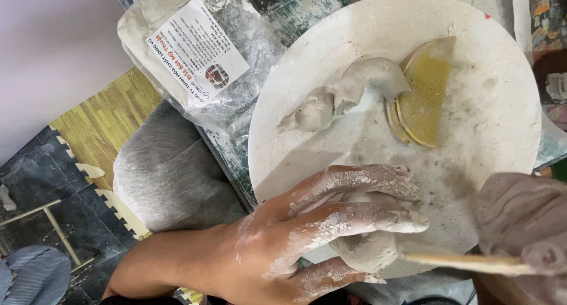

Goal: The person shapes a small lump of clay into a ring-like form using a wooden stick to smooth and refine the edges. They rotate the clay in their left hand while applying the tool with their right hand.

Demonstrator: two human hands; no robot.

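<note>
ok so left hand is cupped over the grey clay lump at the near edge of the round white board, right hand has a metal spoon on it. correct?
Not quite. In the head view the right hand holds a thin wooden stick, not a metal spoon, its tip against the grey clay lump. The left hand does cup that lump at the near edge of the round white board.

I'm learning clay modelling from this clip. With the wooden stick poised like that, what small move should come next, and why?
Probably ease the wooden stick tip into the clay lump. The right hand holds the stick pointed at the lump, its tip just touching, while the left hand cups and steadies the lump at the white round board edge.
</note>
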